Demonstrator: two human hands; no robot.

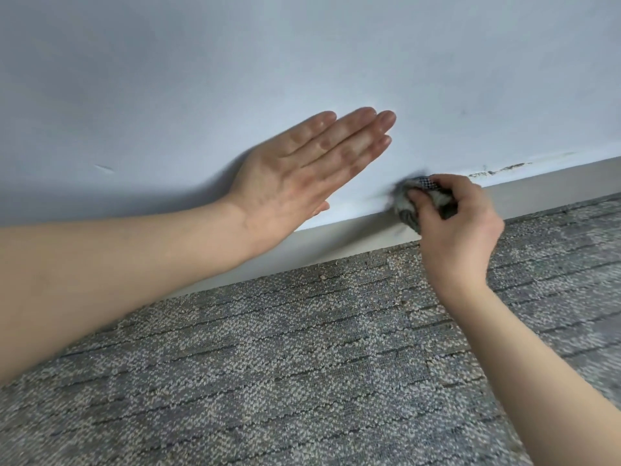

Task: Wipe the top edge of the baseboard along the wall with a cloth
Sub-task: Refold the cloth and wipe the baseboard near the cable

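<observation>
Right hand [453, 227]: fingers curled round a bunched grey cloth [411, 205], pressing it onto the baseboard's top edge; cloth blurred.
Left hand [299, 173]: flat on the wall [302, 45], fingers straight and together, above the baseboard, just left of the cloth.
Baseboard [353, 235]: grey strip sloping up to the right, between wall and carpet.
Marks [497, 169]: dark scuffs on the wall right of the cloth.
Carpet [268, 364]: grey, patterned, small crumbs near the baseboard.

Bunched grey cloth [408, 206] sits pressed on the pale baseboard's [353, 235] top edge.
</observation>
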